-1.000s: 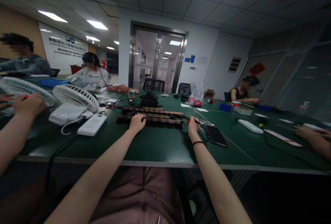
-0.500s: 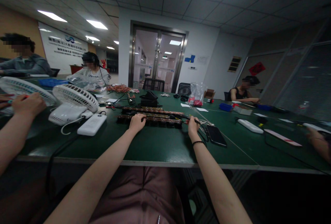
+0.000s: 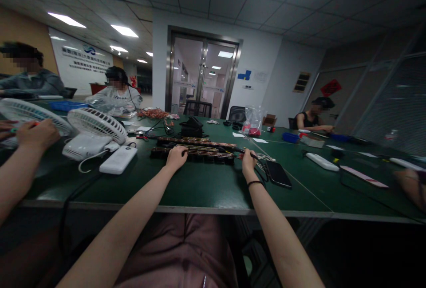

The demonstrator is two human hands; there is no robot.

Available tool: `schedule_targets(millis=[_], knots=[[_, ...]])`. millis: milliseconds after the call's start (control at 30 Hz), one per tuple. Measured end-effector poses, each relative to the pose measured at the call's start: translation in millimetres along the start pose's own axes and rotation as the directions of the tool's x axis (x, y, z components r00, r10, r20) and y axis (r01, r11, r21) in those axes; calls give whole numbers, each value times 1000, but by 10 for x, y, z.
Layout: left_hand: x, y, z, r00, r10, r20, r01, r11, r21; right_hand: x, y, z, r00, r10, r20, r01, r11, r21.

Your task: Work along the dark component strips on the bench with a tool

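Observation:
Two long black racks with copper-coloured strips lie side by side across the green table in front of me. My left hand point(image 3: 176, 158) is at the near rack point(image 3: 209, 155), left of its middle, fingers curled and pressed together; what they pinch is too small to make out. At the rack's right end, my right hand point(image 3: 249, 162) is closed round a black pen-shaped tool with a cable, which looks like a soldering iron point(image 3: 254, 156). Its tip points left over the strips. The far rack point(image 3: 183, 140) lies just behind.
A black phone point(image 3: 278, 174) and white cables point(image 3: 266, 157) lie right of my right hand. On the left stand a white fan point(image 3: 96, 128) and a white power bank point(image 3: 118, 160). A co-worker's hand point(image 3: 38, 135) is at far left. Behind the racks sits a black box point(image 3: 191, 127).
My hands, the racks and the tool stay almost where they were. At the far right edge, a co-worker's hand has shifted slightly.

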State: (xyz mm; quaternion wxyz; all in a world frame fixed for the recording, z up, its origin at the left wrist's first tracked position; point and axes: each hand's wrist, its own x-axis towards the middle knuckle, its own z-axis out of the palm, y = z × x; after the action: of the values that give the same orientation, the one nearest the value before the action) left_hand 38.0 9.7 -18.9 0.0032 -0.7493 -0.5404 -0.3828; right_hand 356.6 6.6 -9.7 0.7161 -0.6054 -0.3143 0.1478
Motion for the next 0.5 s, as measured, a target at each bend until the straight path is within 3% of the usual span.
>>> schedule_targets(millis=[500], knots=[[-13, 3, -11, 1000, -7, -1, 7, 1000, -20, 7, 8, 2, 1000, 8, 7, -9, 1000, 14]])
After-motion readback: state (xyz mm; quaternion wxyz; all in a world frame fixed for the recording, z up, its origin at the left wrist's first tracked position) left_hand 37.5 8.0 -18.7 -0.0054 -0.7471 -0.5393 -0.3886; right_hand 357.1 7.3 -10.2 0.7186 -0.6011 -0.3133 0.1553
